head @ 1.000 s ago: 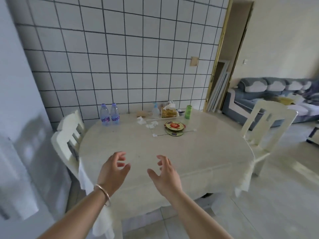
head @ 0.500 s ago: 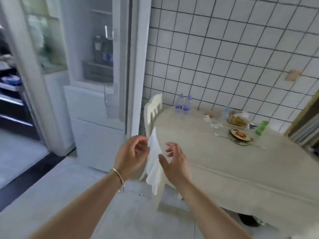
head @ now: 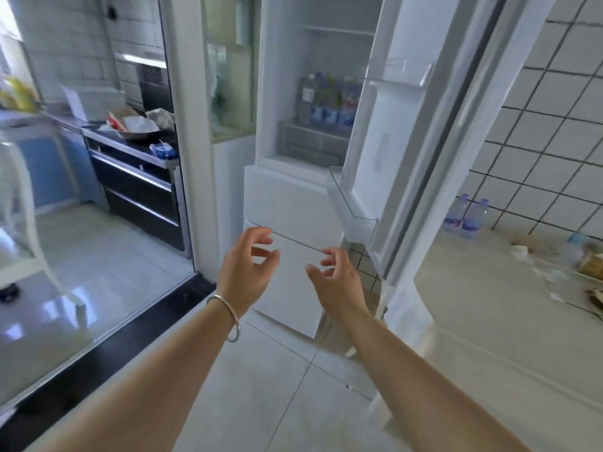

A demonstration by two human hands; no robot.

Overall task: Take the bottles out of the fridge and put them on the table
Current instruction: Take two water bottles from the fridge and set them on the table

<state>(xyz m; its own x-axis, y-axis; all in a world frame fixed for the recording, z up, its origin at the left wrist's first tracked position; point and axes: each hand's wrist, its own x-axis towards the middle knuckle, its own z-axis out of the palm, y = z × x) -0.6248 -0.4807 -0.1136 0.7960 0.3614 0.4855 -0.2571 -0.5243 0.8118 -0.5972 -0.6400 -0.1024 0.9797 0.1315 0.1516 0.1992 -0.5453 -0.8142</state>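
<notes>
Both forearms are seen bare, with no sleeves in view. A thin bangle (head: 227, 318), apparently of silver-coloured metal, is worn on the left wrist.

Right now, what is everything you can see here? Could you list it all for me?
fridge: one, white, straight ahead, upper door open
fridge door: one, white, swung open to the right, clear shelves on its inner side
bottles in the fridge: a blurred group, clear with blue labels, on a fridge shelf; number unclear
bottles on the table: two, clear with blue labels, by the tiled wall
table: one, cream, at right, with small blurred clutter at its far end
stove: one, black, in the kitchen at left, with clutter on top
bracelet: one, silver, on the left wrist
left hand: fingers loosely curled, holding nothing
right hand: fingers loosely curled, holding nothing
</notes>
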